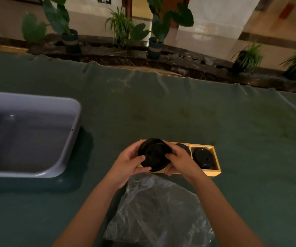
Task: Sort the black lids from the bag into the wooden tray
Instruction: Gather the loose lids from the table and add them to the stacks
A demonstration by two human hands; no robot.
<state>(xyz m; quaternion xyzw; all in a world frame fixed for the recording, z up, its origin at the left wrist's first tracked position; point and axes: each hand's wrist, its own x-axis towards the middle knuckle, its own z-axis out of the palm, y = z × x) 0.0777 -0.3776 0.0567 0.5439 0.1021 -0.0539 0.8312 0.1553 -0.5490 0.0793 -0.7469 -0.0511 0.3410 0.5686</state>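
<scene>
Now | left hand + right hand grip held black lids over wooden tray left end | more lids sat in tray's right compartment | bag lay nearer than tray

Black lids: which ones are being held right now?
The stack gripped between both hands, left hand and right hand; the other lids sit in the tray.

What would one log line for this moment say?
both hands: left hand, right hand | holding: black lids | over: wooden tray | bag: nearby
</scene>
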